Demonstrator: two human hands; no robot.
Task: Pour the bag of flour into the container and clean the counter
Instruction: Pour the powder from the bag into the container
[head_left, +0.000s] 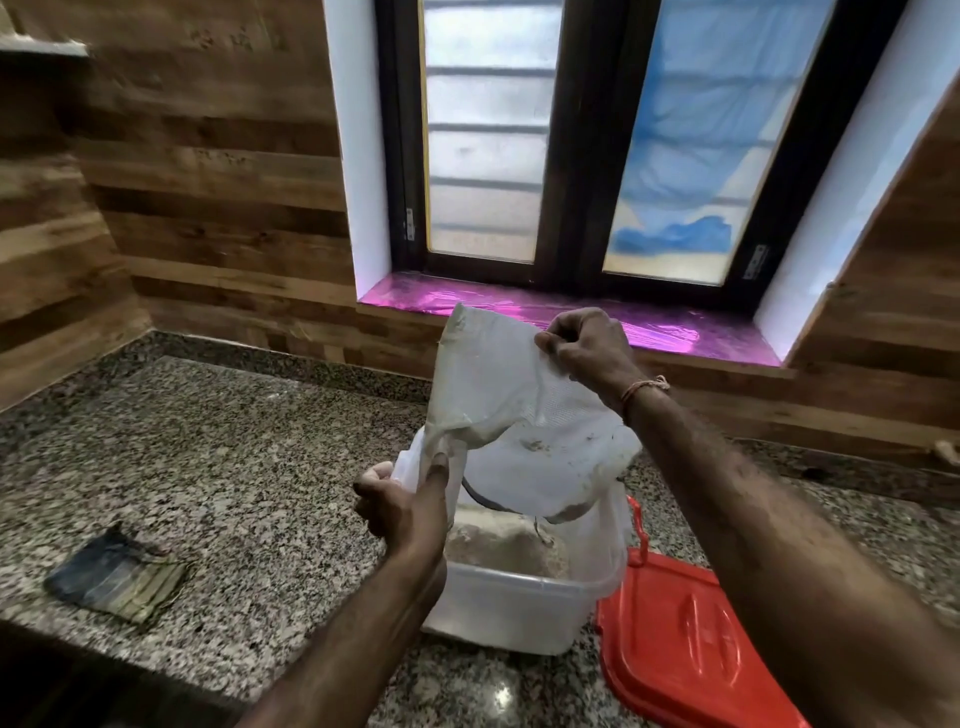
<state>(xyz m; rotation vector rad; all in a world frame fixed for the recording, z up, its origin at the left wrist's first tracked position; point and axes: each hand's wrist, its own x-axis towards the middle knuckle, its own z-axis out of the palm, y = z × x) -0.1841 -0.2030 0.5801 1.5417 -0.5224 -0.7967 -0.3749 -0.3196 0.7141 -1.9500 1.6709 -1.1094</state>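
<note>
A white plastic flour bag (511, 405) hangs upside down over a translucent white container (511, 608) on the granite counter. My right hand (587, 343) pinches the bag's raised upper corner. Lower down, my left hand (402, 501) grips the bag's left edge near its mouth, which dips into the container. A heap of pale flour (501, 545) lies inside the container. Flour dust clings to the inside of the bag.
The container's red lid (685, 644) lies flat on the counter just right of it. A folded, dark striped cloth (117, 577) rests at the left. The speckled granite counter (249, 467) meets a wood-panelled wall, with a window sill (519, 306) behind.
</note>
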